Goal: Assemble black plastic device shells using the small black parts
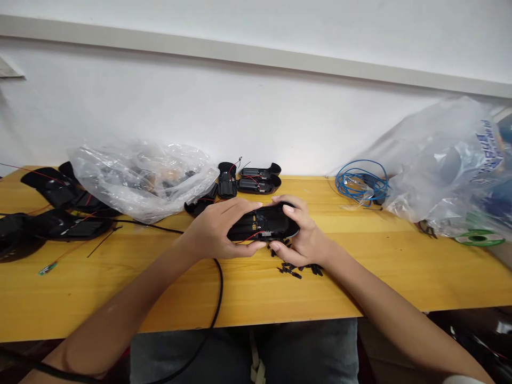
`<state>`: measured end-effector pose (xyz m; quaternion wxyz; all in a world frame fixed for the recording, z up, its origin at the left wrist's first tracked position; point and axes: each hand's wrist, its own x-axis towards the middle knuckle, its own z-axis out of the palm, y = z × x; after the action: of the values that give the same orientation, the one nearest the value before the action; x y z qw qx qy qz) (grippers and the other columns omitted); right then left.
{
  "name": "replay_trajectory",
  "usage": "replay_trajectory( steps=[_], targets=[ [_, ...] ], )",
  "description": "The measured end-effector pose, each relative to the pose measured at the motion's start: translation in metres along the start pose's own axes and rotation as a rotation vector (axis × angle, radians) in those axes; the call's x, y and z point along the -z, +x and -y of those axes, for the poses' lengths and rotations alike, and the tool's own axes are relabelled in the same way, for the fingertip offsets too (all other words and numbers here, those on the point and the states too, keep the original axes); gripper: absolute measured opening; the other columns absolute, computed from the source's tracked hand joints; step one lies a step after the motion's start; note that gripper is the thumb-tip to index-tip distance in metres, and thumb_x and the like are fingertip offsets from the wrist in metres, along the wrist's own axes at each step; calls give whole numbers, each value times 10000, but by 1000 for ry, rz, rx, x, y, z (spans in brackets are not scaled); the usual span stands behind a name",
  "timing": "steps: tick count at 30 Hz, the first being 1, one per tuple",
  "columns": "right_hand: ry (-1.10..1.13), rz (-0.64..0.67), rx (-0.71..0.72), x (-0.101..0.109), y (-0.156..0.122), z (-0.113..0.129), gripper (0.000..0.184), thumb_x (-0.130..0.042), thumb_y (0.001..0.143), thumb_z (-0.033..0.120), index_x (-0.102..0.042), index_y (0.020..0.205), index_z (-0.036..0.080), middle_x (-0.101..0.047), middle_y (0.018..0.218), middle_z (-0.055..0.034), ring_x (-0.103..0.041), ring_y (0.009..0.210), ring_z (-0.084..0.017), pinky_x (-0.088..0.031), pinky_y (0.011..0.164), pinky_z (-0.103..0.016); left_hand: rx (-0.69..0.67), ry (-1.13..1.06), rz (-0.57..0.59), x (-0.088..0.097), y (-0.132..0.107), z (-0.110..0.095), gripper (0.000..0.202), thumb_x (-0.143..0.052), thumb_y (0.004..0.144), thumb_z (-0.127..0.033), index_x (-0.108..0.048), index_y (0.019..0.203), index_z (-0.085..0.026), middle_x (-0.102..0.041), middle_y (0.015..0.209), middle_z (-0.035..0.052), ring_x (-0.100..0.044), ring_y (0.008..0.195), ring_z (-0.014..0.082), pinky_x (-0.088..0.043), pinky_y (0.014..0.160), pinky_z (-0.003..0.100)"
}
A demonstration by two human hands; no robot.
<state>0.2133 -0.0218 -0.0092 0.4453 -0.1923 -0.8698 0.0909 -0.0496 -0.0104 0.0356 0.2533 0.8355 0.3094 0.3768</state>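
Observation:
A black plastic shell (266,223) with red wires and a small circuit board inside is held just above the wooden table (380,277) by both hands. My left hand (216,232) wraps around its left end, thumb underneath. Its right end is gripped by my right hand (304,234), fingers curled over the top. Several small black screws (298,269) lie scattered on the table right below my right hand.
Behind stand more black shells (256,180). A clear bag of parts (140,178) and further shells (60,205) lie at the left. A blue wire coil (360,184), a large plastic bag (452,165) and a solder reel (480,238) sit right. A black cable (218,288) crosses the front edge.

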Motion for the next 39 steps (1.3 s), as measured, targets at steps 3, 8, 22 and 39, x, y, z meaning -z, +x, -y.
replay_trajectory(
  steps=[3, 8, 22, 39],
  targets=[
    [-34, 10, -22, -2, -2, -3, 1146, -834, 864, 255, -103, 1708, 510, -450, 1587, -140, -583, 1418, -415, -549, 1143, -659, -50, 52, 12, -1, -2, 2, 576, -932, 716, -418, -779, 1247, -258, -817, 1156, 125, -789, 1071, 336, -650, 987, 448],
    [-32, -6, -25, -6, -3, -4, 1128, -822, 846, 260, -112, 1696, 472, -440, 1563, -156, -572, 1404, -421, -578, 1089, -652, -112, 101, -3, -5, -4, 3, 591, -890, 717, -364, -760, 1281, -242, -817, 1173, 128, -793, 1065, 330, -654, 955, 435],
    [97, -138, -119, -15, 2, 20, 671, -628, 974, 259, -282, 1535, 385, -441, 1400, -124, -529, 1349, -368, -519, 1136, -643, -99, 8, -127, -24, -9, -11, 479, -809, 777, -330, -733, 1239, -234, -832, 1117, 95, -805, 933, 274, -646, 876, 386],
    [574, -296, -777, -48, 4, 9, 727, -600, 1038, 476, -264, 1671, 352, -531, 1577, -101, -526, 1477, -324, -501, 1264, -615, -175, 401, -263, -38, -6, 18, 559, -772, 961, -248, -543, 1471, -226, -735, 1347, 125, -740, 1281, 296, -623, 1097, 405]
  ],
)
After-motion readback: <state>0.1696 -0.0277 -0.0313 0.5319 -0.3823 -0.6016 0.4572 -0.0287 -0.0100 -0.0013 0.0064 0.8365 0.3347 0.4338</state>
